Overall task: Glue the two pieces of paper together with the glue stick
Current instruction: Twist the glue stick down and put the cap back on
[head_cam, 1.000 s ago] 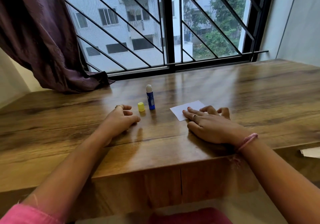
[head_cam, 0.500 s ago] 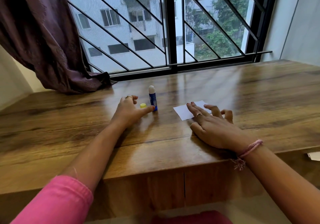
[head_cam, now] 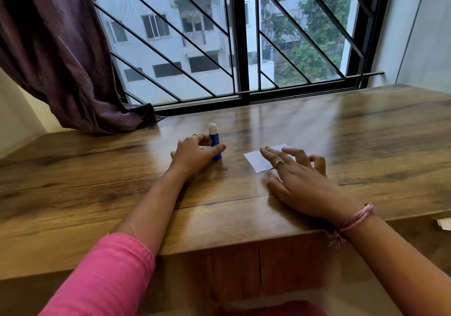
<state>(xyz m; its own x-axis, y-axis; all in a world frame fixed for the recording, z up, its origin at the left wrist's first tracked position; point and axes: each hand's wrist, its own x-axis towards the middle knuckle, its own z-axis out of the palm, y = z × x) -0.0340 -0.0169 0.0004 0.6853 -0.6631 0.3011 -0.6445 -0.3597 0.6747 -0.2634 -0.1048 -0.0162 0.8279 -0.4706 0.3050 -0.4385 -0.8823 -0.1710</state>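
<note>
A blue glue stick (head_cam: pixel 214 140) stands upright and uncapped on the wooden table (head_cam: pixel 97 189), white glue showing at its top. My left hand (head_cam: pixel 192 153) curls round its lower body, thumb in front and fingers behind. The yellow cap is hidden behind this hand. To the right lies white paper (head_cam: pixel 260 160), flat on the table. My right hand (head_cam: pixel 300 181) rests on its near right part with fingers spread and straight. I cannot tell whether one sheet or two lie there.
A barred window (head_cam: pixel 239 47) runs along the table's far edge. A dark purple curtain (head_cam: pixel 61 59) hangs at the back left, its end resting on the table. Another scrap of white paper (head_cam: pixel 445 224) shows at the right edge, below the tabletop.
My left hand has moved forward past the yellow cap and closed round the glue stick. My right hand has stayed on the paper, its fingers spreading a little.
</note>
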